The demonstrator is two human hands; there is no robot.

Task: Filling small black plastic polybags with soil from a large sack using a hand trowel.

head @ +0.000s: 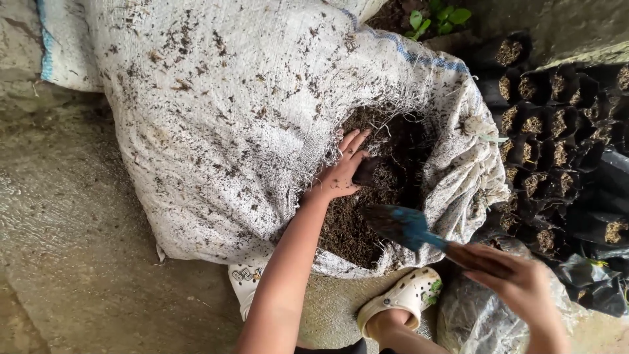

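Head view: our left hand [341, 174], at frame centre, grips a small black grow bag [367, 170] inside the woven sack's [223, 118] mouth, over dark soil [350, 229]. Lower right, our right hand [521, 285] closes around a blue trowel [406, 226]. Filled grow bags [550, 124] crowd the right edge.

sack [223, 131]: woven plastic cloth, white, matt, frayed at mouth, flecked with dirt | fill [357, 226]: dark, coarse, fibrous | trowel [403, 226]: blue blade, dull, soil-caked | nursery bags [557, 151]: thin black plastic, slightly glossy | clog [403, 295]: cream, smooth moulded plastic | floor [72, 236]: rough grey concrete, damp sheen
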